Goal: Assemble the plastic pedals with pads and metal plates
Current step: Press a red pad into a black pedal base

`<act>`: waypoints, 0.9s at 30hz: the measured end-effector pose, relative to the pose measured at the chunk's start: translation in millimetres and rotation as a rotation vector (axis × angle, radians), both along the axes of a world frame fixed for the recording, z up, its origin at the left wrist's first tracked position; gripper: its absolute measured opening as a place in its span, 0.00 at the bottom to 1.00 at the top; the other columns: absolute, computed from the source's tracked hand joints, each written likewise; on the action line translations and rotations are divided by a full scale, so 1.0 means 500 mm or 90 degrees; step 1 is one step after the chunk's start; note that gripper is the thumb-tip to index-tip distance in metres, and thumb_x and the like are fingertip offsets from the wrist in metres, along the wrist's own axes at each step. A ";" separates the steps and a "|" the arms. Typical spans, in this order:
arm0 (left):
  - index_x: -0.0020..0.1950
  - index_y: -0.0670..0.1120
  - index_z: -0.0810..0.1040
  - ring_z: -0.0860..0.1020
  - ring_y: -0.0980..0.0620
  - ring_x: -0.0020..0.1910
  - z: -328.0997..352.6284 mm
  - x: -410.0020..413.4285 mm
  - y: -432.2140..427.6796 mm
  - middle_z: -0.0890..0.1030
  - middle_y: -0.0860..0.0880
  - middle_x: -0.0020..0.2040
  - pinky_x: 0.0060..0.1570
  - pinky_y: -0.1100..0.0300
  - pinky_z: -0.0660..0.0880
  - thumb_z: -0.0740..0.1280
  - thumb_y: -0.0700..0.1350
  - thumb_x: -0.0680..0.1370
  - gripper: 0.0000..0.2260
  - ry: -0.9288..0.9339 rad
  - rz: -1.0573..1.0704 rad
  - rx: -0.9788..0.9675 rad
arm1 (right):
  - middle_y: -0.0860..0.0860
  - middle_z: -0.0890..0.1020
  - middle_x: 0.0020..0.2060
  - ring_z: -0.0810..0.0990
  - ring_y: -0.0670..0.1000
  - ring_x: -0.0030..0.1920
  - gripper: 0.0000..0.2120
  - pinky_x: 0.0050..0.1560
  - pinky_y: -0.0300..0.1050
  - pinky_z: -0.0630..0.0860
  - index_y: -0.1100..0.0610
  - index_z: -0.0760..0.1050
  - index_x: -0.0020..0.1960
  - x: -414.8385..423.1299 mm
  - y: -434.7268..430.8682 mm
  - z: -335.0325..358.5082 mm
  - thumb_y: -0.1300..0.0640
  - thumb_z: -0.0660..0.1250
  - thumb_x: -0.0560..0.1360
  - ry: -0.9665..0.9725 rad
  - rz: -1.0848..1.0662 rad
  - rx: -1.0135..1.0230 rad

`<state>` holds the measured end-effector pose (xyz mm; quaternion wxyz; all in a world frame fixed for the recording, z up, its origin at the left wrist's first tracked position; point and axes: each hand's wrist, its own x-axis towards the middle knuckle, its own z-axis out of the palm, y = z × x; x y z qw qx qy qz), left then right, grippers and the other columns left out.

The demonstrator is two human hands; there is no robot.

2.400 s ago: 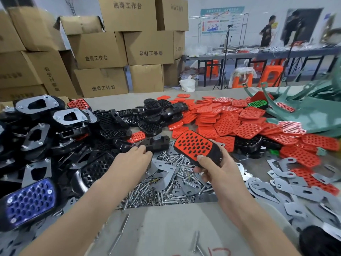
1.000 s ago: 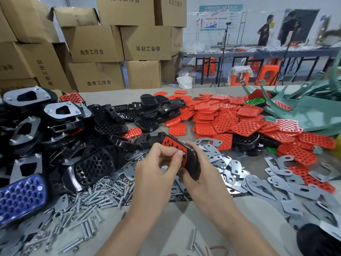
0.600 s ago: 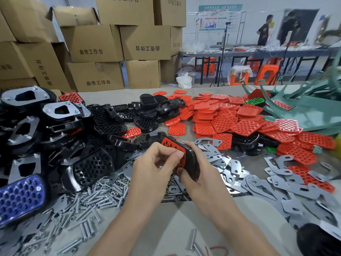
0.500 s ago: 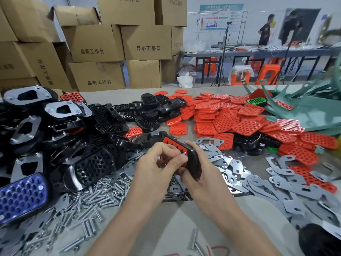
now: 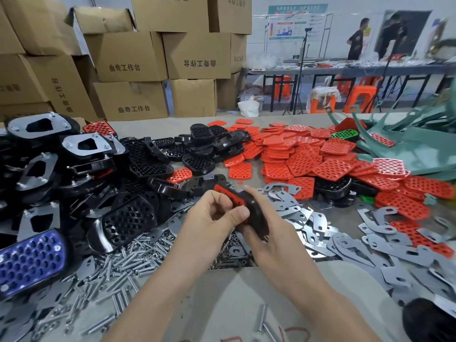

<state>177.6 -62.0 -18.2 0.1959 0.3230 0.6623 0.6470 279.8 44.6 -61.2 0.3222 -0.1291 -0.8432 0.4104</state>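
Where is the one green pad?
In the head view, the green pad lies far back on the right, at the far edge of the red pads, beside the pale green plastic parts.

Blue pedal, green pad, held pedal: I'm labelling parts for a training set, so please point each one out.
blue pedal (image 5: 30, 259), head view, on its perforated blue pad face.
green pad (image 5: 345, 134), head view, on its holed top surface.
held pedal (image 5: 256, 213), head view, on its black plastic side.

We have one view only, worn on the head (wide-angle); it looks forward and down, close over the table (image 5: 222, 304); stacked boxes (image 5: 130, 58) stand far behind.
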 end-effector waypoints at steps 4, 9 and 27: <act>0.47 0.47 0.69 0.73 0.61 0.30 -0.006 -0.004 0.011 0.76 0.50 0.37 0.31 0.70 0.70 0.77 0.44 0.72 0.16 -0.022 0.060 -0.039 | 0.39 0.83 0.53 0.83 0.47 0.50 0.31 0.57 0.53 0.80 0.23 0.60 0.71 -0.001 0.001 0.000 0.54 0.64 0.78 -0.015 0.016 -0.006; 0.55 0.53 0.70 0.73 0.57 0.40 0.003 -0.014 0.011 0.72 0.48 0.45 0.39 0.66 0.71 0.79 0.48 0.68 0.23 0.040 0.121 -0.039 | 0.31 0.81 0.55 0.82 0.42 0.56 0.27 0.58 0.40 0.78 0.32 0.66 0.72 0.002 0.012 0.007 0.54 0.66 0.78 0.009 0.030 -0.057; 0.53 0.57 0.76 0.76 0.65 0.53 0.002 0.006 -0.009 0.78 0.55 0.56 0.55 0.66 0.71 0.66 0.43 0.81 0.07 0.173 0.054 -0.097 | 0.34 0.81 0.56 0.81 0.42 0.57 0.25 0.59 0.37 0.75 0.29 0.68 0.67 0.018 0.004 0.030 0.55 0.64 0.78 0.017 0.084 -0.060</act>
